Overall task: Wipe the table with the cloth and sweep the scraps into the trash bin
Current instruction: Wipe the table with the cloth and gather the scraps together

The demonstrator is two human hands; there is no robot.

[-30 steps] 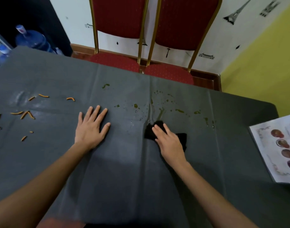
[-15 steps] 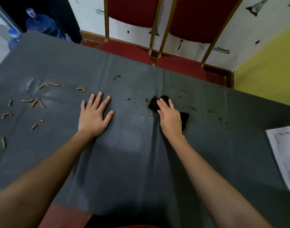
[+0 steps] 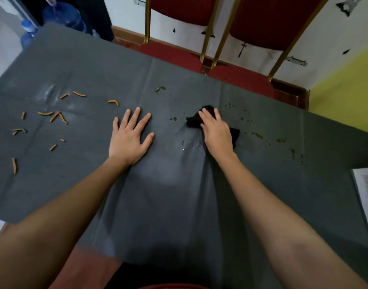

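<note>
Pressing down on the black cloth (image 3: 193, 122) is the right hand (image 3: 217, 133).

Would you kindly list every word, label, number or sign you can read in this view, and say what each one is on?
No text here can be read.
Printed sheet at the right border of the view: faint print, too blurred to read.
Water jug at upper left: its label is cut off by the top of the frame and cannot be read.
Wall decals: pictures only, no legible letters.
</note>
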